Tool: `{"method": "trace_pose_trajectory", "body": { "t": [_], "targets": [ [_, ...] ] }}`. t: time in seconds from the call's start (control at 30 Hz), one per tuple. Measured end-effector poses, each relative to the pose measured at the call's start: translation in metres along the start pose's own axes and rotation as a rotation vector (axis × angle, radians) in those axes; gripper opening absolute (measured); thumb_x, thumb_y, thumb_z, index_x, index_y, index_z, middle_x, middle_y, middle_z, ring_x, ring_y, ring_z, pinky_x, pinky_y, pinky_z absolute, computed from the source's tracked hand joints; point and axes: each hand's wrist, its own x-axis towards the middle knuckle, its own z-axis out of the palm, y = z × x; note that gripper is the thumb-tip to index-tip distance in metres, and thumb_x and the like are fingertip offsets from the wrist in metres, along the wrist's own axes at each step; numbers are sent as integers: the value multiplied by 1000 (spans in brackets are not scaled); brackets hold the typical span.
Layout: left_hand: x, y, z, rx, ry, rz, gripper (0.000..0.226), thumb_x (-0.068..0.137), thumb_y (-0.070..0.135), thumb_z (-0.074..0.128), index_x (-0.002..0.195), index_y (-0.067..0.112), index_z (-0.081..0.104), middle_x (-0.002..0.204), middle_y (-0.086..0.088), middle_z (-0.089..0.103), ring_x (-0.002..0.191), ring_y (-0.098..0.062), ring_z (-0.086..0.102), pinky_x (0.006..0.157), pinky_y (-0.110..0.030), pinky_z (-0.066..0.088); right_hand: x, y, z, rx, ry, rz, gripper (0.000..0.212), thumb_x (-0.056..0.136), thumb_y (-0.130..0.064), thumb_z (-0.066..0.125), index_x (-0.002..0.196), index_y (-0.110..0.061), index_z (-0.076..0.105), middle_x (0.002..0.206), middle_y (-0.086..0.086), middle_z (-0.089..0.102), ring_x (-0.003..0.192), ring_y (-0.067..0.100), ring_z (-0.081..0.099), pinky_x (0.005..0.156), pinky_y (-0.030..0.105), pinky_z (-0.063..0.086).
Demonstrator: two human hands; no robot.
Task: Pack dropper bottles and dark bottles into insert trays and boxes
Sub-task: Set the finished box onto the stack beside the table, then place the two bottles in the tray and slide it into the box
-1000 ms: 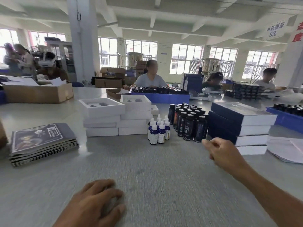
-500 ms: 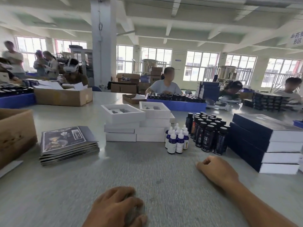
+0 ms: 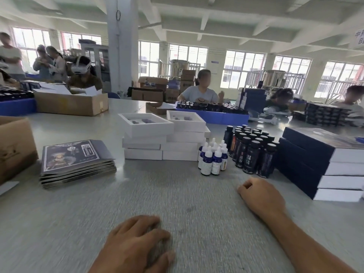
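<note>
Several small blue dropper bottles (image 3: 212,158) with white caps stand in a cluster at mid-table. Right of them stands a group of several dark bottles (image 3: 251,152) with black caps. Two stacks of white insert trays (image 3: 146,127) sit left of the droppers, the top ones showing cut-outs. A stack of dark blue boxes (image 3: 323,160) stands at the right. My left hand (image 3: 136,245) lies flat on the grey table near the front edge, holding nothing. My right hand (image 3: 260,196) rests on the table as a loose fist in front of the dark bottles, holding nothing.
A pile of printed dark sleeves (image 3: 76,160) lies at the left, next to a cardboard box (image 3: 13,146). Another cardboard box (image 3: 71,103) and blue trays of bottles (image 3: 212,113) sit farther back. Several people work across the table and at the left.
The view has swung left and down, so everything on the table shifted right. My right hand came down from mid-air and now rests on the table. My left hand stays flat.
</note>
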Motion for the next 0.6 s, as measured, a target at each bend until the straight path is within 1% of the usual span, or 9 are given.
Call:
{"method": "trace_pose_trajectory", "body": {
  "t": [0.1,0.2,0.27,0.33,0.4,0.5,0.53,0.6],
  "targets": [
    [0,0,1,-4,0,6,36,74,68,47,86,47,75,101,20,70,92,-5,69,61,-32,58,-2,-1,0,6,7,-9,16,90,-40,56,82,-28,64,76,-13,63,70,4,57,60,25,46],
    [0,-4,6,-22,35,24,43,83,72,40,84,47,74,100,19,70,89,-5,69,58,-32,57,1,-2,0,84,-7,-20,15,89,-39,58,94,-30,68,83,-14,64,76,5,58,65,26,49],
    [1,-4,8,-30,75,28,53,90,75,28,84,47,73,99,19,71,88,-5,69,56,-32,58,8,-8,0,201,-34,-31,24,87,-38,63,107,-25,69,93,-10,67,83,8,61,73,29,52],
    [3,-3,9,-28,100,33,56,91,75,25,86,47,72,100,18,71,88,-5,69,55,-32,59,18,-20,0,346,-78,-34,40,85,-38,69,118,-17,65,106,-2,68,92,13,62,80,31,51],
    [3,-3,9,-41,83,38,54,91,75,25,87,48,72,101,18,71,89,-6,69,55,-33,59,26,-35,2,469,-111,-33,46,81,-38,74,119,-14,63,107,1,67,95,17,62,83,35,52],
    [2,-4,12,-15,61,54,57,92,75,21,86,50,72,101,21,70,90,-3,68,55,-27,57,35,-54,11,534,-117,-17,44,77,-32,77,116,-15,65,104,-1,69,95,19,64,87,40,53],
    [2,-5,12,-11,44,53,57,92,75,19,87,52,71,101,22,69,90,-2,68,56,-24,57,36,-58,15,529,-112,-1,45,76,-31,77,117,-18,65,104,-2,69,96,19,64,87,39,52],
    [4,-5,11,-17,5,44,57,92,76,17,88,54,70,101,24,68,90,1,66,57,-22,55,39,-62,22,490,-88,25,46,77,-32,75,120,-21,64,104,-4,68,94,17,61,82,35,49]
  ]
}}
